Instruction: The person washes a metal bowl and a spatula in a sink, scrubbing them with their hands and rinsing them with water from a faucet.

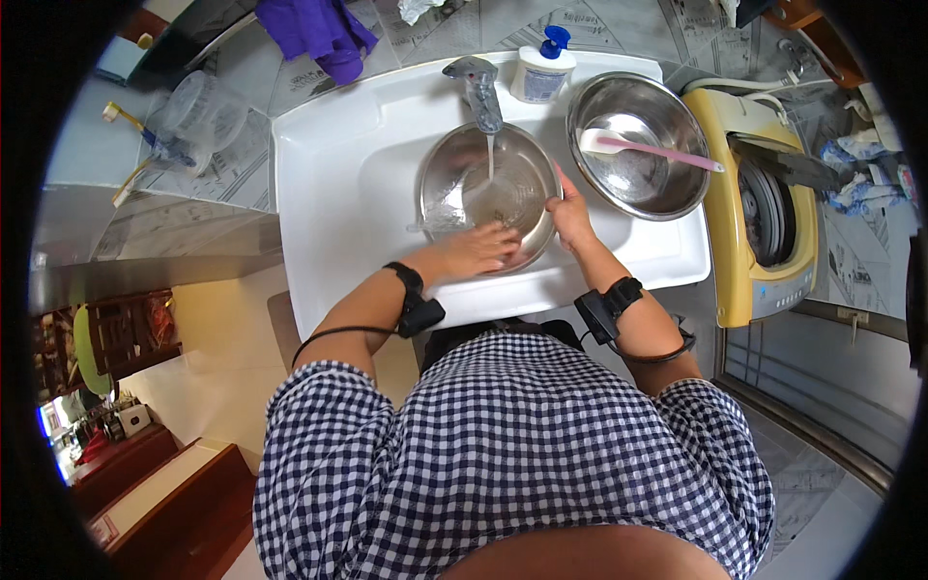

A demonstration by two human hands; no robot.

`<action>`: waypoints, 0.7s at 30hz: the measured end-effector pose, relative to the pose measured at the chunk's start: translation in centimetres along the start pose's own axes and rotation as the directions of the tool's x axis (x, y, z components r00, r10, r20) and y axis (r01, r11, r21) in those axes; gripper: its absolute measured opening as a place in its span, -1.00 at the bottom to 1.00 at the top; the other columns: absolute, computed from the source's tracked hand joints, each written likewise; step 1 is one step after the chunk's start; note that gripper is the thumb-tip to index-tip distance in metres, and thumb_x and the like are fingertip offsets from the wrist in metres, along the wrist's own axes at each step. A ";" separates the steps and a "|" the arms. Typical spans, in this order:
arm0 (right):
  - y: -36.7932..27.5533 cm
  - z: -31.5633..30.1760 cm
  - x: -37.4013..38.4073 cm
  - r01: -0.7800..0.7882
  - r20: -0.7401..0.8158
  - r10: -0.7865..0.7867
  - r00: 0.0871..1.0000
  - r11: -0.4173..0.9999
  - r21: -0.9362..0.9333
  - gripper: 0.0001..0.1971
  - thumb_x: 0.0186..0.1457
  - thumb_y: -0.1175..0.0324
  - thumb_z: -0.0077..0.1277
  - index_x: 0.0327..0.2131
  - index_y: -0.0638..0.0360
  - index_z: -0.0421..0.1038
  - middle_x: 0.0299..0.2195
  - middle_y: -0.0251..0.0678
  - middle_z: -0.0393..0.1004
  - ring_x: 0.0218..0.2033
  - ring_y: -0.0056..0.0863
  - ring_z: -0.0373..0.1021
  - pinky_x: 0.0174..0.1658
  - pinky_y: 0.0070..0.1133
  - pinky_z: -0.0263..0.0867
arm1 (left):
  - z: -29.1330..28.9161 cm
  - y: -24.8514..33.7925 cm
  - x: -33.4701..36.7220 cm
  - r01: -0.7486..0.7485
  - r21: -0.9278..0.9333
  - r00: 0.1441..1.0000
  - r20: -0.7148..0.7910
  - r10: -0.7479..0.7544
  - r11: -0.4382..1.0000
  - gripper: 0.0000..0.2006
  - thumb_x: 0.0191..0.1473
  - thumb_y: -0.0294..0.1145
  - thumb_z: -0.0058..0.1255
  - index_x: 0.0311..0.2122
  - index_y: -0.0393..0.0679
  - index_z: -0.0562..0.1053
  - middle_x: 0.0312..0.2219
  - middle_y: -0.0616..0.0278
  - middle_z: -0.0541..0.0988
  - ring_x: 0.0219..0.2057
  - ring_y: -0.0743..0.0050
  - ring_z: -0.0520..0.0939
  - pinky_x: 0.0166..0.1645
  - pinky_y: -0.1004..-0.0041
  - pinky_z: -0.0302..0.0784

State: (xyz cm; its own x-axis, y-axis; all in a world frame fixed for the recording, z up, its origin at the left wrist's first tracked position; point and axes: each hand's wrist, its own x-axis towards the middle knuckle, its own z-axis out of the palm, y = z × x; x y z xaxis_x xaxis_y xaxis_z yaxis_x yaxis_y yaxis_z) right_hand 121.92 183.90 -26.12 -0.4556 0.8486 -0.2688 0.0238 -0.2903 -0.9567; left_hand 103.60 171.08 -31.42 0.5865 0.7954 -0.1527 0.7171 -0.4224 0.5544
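A round stainless steel bowl (440,184) rests tilted in the white sink (324,213), under the running tap (476,92). Water from the tap falls into it. On the bowl's right rim, my right hand (572,215) is closed, thumb toward me and fingers round the outer side. My left hand (478,249) lies over the near-left part of the bowl, its fingers stretched across the inside and slightly blurred; I see nothing held in it. At the bowl's left rim is a clear, shiny streak that I cannot make out.
Right of the sink's basin sits a larger steel bowl (691,126) with a pink-handled white spatula (657,150) across it. Behind stands a white pump-style bottle with blue cap (541,72). A yellow washing machine (725,222) borders the sink; a clear plastic tub (198,116) is at left.
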 end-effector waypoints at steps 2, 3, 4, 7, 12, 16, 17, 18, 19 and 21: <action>-1.1 -0.1 -0.9 -0.017 -0.028 0.016 0.999 0.999 -0.034 -0.29 -0.21 0.73 -0.30 0.13 0.04 0.10 0.00 -0.30 0.28 -0.11 -0.54 0.28 -0.09 -0.70 0.19 | -1.0 -3.2 -1.1 0.037 0.257 0.997 0.056 -0.053 0.966 -0.48 0.06 -0.06 -0.23 0.11 -0.03 0.18 0.20 0.19 -0.02 0.23 0.23 -0.06 0.26 0.23 -0.21; -1.6 0.0 -1.5 0.013 -0.041 -0.014 0.999 1.000 -0.024 -0.29 -0.21 0.74 -0.31 0.13 0.05 0.10 0.01 -0.30 0.27 -0.09 -0.54 0.27 -0.07 -0.71 0.17 | -2.2 -3.7 -1.7 0.116 0.325 0.982 0.103 -0.157 0.939 -0.49 0.05 -0.07 -0.21 0.10 -0.02 0.20 0.19 0.21 -0.01 0.22 0.22 -0.05 0.26 0.21 -0.23; -1.9 0.1 -2.0 0.042 -0.053 -0.043 0.998 0.999 -0.015 -0.28 -0.22 0.75 -0.32 0.13 0.07 0.10 0.03 -0.30 0.25 -0.08 -0.54 0.26 -0.06 -0.72 0.15 | -2.6 -4.7 -2.2 0.105 0.322 0.983 0.109 -0.147 0.941 -0.49 0.05 -0.07 -0.21 0.10 -0.02 0.20 0.19 0.21 -0.01 0.22 0.22 -0.05 0.26 0.21 -0.23; -0.5 0.9 -2.5 0.223 -0.090 -0.222 0.971 0.975 -0.005 -0.28 -0.23 0.76 -0.34 0.12 0.06 0.12 0.04 -0.30 0.24 -0.06 -0.53 0.25 -0.04 -0.70 0.15 | -2.1 -5.9 -2.2 0.368 0.603 0.925 -0.313 -0.215 0.708 -0.46 0.04 -0.07 -0.20 0.11 -0.05 0.18 0.19 0.10 -0.02 0.22 0.16 -0.06 0.25 0.16 -0.25; 1.6 1.2 -2.0 0.091 -0.180 -0.032 0.983 0.941 0.327 -0.31 -0.21 0.75 -0.34 0.11 0.08 0.13 0.01 -0.28 0.26 -0.04 -0.46 0.25 -0.02 -0.62 0.18 | 1.4 3.1 5.1 0.829 -0.020 0.560 0.054 -0.827 0.560 -0.26 0.06 0.10 -0.34 0.20 -0.25 -0.09 0.19 -0.13 -0.12 0.23 -0.07 -0.22 0.22 0.02 -0.36; 1.6 2.9 -2.3 -0.004 -0.221 0.105 0.969 0.909 0.417 -0.40 -0.10 0.69 -0.30 0.10 0.10 0.14 -0.04 -0.24 0.30 -0.07 -0.38 0.28 -0.05 -0.53 0.25 | 2.1 6.0 6.8 0.731 -0.607 0.557 0.266 -0.787 0.312 -0.26 0.07 0.14 -0.36 0.21 -0.16 -0.11 0.20 -0.06 -0.11 0.23 0.04 -0.17 0.22 0.13 -0.24; 1.5 2.1 -2.0 0.003 -0.231 0.104 0.967 0.908 0.420 -0.40 -0.10 0.69 -0.30 0.10 0.10 0.14 -0.04 -0.24 0.30 -0.07 -0.38 0.28 -0.05 -0.53 0.25 | -0.3 7.9 6.2 0.532 -0.803 0.719 0.259 -0.645 0.270 -0.34 0.10 0.08 -0.34 0.19 -0.16 -0.01 0.18 0.01 -0.02 0.20 0.14 -0.04 0.21 0.22 -0.13; 1.4 1.1 -1.2 -0.085 -0.179 0.198 0.964 0.864 0.497 -0.41 -0.05 0.67 -0.28 0.12 0.04 0.09 -0.05 -0.21 0.29 -0.08 -0.33 0.28 -0.07 -0.46 0.28 | -1.7 8.8 5.7 0.298 -0.940 0.841 0.177 -0.511 0.165 -0.41 0.13 0.02 -0.33 0.16 -0.16 0.08 0.16 0.07 0.07 0.17 0.24 0.10 0.19 0.31 -0.02; 1.2 0.7 -0.9 -0.177 -0.127 0.297 0.946 0.806 0.565 -0.41 0.01 0.64 -0.27 0.14 -0.03 0.04 -0.07 -0.19 0.28 -0.09 -0.28 0.28 -0.10 -0.39 0.30 | -2.7 7.5 4.6 0.397 -0.912 0.829 0.307 -0.468 0.103 -0.47 0.14 0.02 -0.29 0.10 -0.12 0.21 0.09 0.16 0.24 0.12 0.38 0.22 0.17 0.42 0.03; 1.0 -0.2 -1.0 -0.279 -0.123 0.418 0.900 0.771 0.573 -0.42 0.03 0.61 -0.26 0.15 -0.06 -0.01 -0.06 -0.16 0.25 -0.10 -0.22 0.28 -0.13 -0.28 0.32 | -5.2 6.1 0.9 0.248 -0.959 0.876 0.163 -0.454 0.134 -0.55 0.10 -0.07 -0.18 -0.04 -0.20 0.38 -0.08 0.10 0.44 -0.04 0.34 0.41 0.09 0.49 0.17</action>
State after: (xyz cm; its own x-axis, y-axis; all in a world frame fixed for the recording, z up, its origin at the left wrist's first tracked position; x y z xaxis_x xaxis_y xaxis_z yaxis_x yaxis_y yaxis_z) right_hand 122.56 182.88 -26.86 -0.2912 0.6971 -0.6552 -0.3640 -0.7141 -0.5980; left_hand 106.53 171.51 -23.94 0.2493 0.8175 -0.5192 -0.1198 0.5581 0.8211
